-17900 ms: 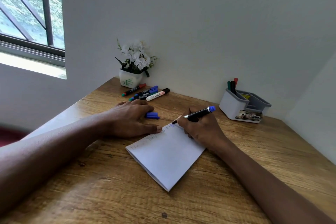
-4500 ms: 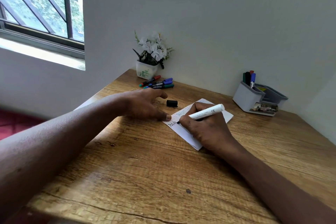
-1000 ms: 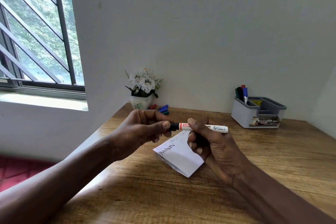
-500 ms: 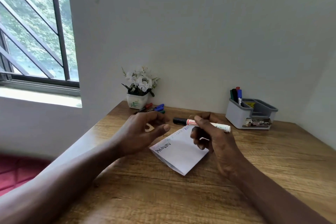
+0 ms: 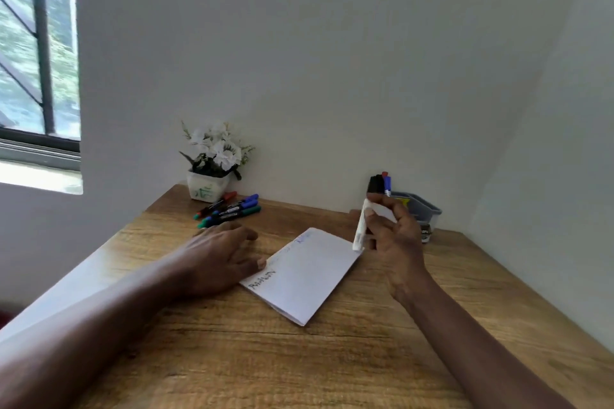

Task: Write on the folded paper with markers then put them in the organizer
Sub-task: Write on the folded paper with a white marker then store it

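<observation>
The folded white paper (image 5: pixel 304 276) lies on the wooden desk (image 5: pixel 332 359) with black writing near its left corner and faint blue writing along the far edge. My left hand (image 5: pixel 219 259) rests flat on the desk, its thumb touching the paper's left edge. My right hand (image 5: pixel 393 236) grips a white marker with a black cap (image 5: pixel 363 216), held nearly upright above the paper's right corner, in front of the grey organizer (image 5: pixel 422 209). Several markers (image 5: pixel 385 181) stand in the organizer behind my hand.
Three loose markers (image 5: pixel 232 207) with red, blue and green caps lie by a white pot of white flowers (image 5: pixel 212 166) at the back left. Walls close the desk at the back and right. A barred window (image 5: pixel 36 53) is at the left.
The black cap went onto the white marker. My right hand has carried the marker up and right toward the organizer, turning it upright. My left hand has dropped flat beside the paper.
</observation>
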